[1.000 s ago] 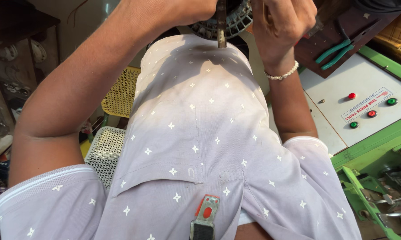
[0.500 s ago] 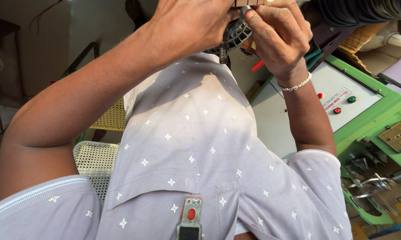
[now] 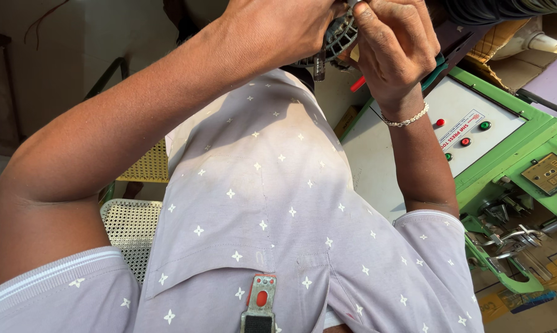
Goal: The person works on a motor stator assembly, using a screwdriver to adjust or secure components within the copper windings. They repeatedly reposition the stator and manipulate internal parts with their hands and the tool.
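A: What's that round grille [image 3: 337,38] made of?
B: Matt grey moulded plastic, ribbed, with a dull metal stub beneath.
A: And the machine at the right edge?
B: The press [image 3: 525,145] is glossy green painted metal with a smooth white panel; the shirt [image 3: 266,203] is soft matt cloth.

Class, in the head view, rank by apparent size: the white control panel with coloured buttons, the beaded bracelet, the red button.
Largest to smallest:
1. white control panel with coloured buttons
2. beaded bracelet, though nearness to the camera enlarges it
3. red button
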